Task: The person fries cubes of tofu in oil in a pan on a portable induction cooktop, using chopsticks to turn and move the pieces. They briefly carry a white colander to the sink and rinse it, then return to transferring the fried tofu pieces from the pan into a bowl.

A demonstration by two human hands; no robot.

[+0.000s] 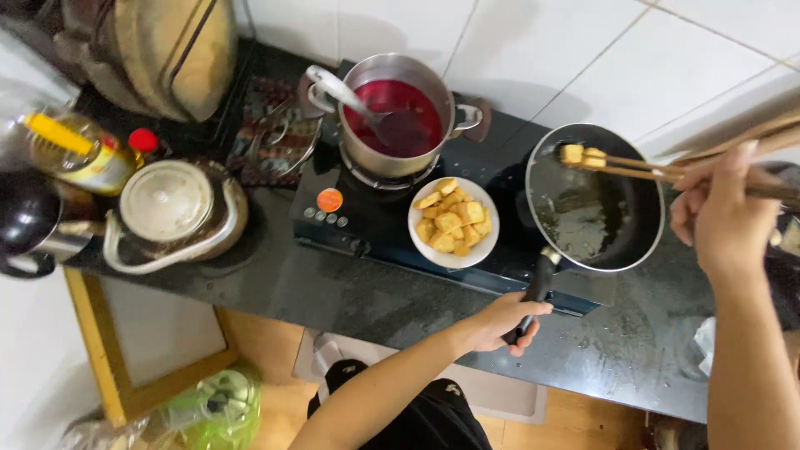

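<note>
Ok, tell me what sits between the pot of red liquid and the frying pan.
In the head view, a white bowl of fried yellow pieces sits on the stove between the pot and frying pan.

Bright overhead light, glare on tiles (edges bend slightly).

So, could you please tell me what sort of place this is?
Most likely a home kitchen: a black frying pan and a steel pot of red liquid sit on a dark stove, beside a white-tiled wall.

Dark counter (350, 296), stove (392, 233), kettle (175, 212)
</note>
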